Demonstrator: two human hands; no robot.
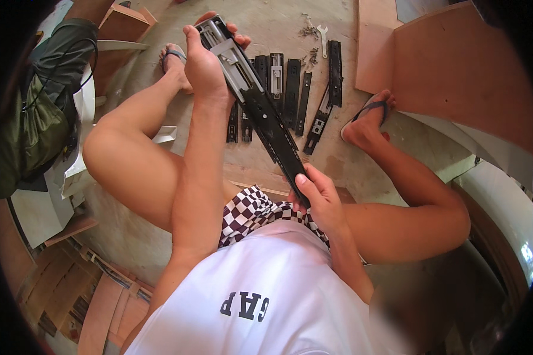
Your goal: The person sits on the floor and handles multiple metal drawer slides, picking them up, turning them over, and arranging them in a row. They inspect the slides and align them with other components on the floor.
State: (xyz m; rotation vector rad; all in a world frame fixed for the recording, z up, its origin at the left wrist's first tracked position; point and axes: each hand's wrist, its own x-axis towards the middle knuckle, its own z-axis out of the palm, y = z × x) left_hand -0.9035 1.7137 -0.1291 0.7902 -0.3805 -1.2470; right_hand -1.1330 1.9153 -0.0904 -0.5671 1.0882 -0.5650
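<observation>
Head view: black drawer slide (260,100) held off the floor over the lap, slanting. Left hand (204,65) clasped round its pale upper end, right hand (317,195) pinching its lower end. Spare slides (293,94), screws (311,56) and wrench (323,35) on floor (266,23) below. Risks: inner rail sliding out, pinched fingers; dropping onto bare feet.

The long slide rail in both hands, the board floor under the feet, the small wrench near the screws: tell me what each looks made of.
Slide rail: seemingly metal, black-coated with a bare silvery inner section; thin, stamped with slots. Left hand grips its far end, right hand its near end.
Board floor: probably plywood, pale, unfinished, matte.
Wrench: likely plain steel, light grey; too small to be sure.
</observation>
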